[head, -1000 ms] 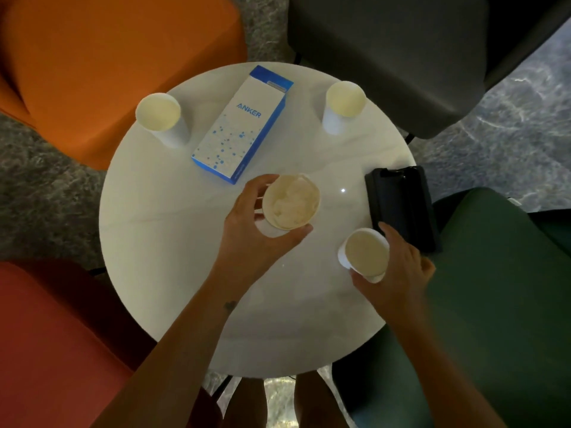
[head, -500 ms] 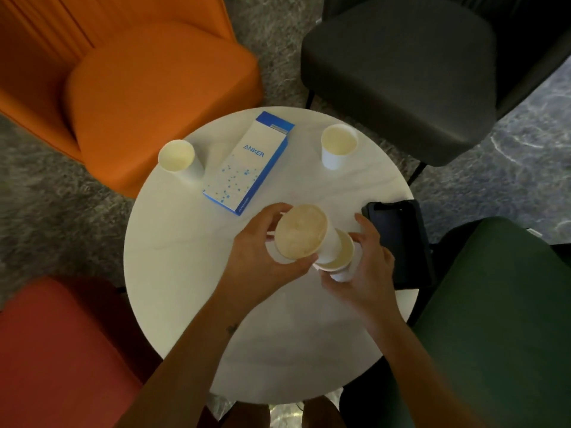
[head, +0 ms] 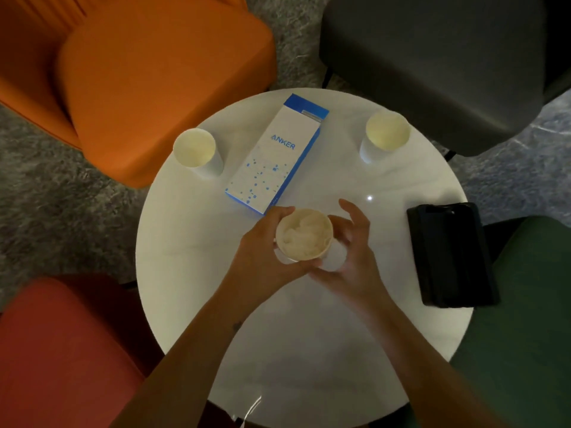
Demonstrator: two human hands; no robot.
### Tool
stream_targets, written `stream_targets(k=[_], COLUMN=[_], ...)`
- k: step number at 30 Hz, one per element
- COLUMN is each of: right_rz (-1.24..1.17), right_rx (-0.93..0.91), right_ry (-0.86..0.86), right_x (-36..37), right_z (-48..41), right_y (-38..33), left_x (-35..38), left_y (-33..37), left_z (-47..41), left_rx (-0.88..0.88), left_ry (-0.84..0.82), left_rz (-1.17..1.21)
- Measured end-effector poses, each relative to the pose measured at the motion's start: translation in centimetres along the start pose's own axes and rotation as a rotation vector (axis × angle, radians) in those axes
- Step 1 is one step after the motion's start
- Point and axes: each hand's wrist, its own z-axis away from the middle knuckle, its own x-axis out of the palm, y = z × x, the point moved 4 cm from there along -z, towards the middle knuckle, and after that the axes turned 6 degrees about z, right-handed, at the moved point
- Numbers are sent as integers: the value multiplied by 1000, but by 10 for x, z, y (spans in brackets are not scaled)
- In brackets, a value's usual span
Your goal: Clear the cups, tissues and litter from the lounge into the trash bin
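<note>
Over the middle of the round white table [head: 191, 273], my left hand [head: 262, 254] grips a paper cup stuffed with crumpled tissue [head: 304, 234]. That cup sits nested in a second white cup [head: 336, 257], which my right hand [head: 355, 267] cradles from the right with curled fingers, the fingertips slightly lifted. Two more paper cups stand upright at the far side of the table, one on the left [head: 194, 148] and one on the right [head: 386, 132]. No trash bin is in view.
A white and blue Anker box [head: 275, 159] lies flat between the far cups. A black phone-like case [head: 448, 254] lies at the table's right edge. Orange [head: 148, 88], dark grey [head: 432, 57], green [head: 525, 304] and red [head: 61, 350] chairs ring the table.
My right hand brought its cup from the right across to the left hand. The tissue-filled cup now sits nested inside it, both hands together at the table's middle.
</note>
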Motion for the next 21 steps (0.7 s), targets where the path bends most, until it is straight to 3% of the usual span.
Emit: stream_targets(k=[2, 7, 10, 15, 18, 21], right_rz=[30, 84, 153, 178, 232, 325], right_rx=[5, 197, 359, 462, 425, 256], right_ry=[27, 497, 641, 662, 647, 575], right_x=[-5, -52, -65, -69, -66, -47], right_z=[-18, -75, -112, -145, -143, -127], right_y=[1, 31, 53, 74, 67, 40], left_x=[-16, -22, -18, -22, -41, -63], left_y=[-14, -40, -45, -34, -10, 19], left_z=[-8, -16, -21, -34, -53, -76], left_rx=[9, -22, 32, 56, 76, 154], left_ry=[52, -66, -113, -121, 38, 217], left_rz=[-91, -164, -157, -154, -73, -83])
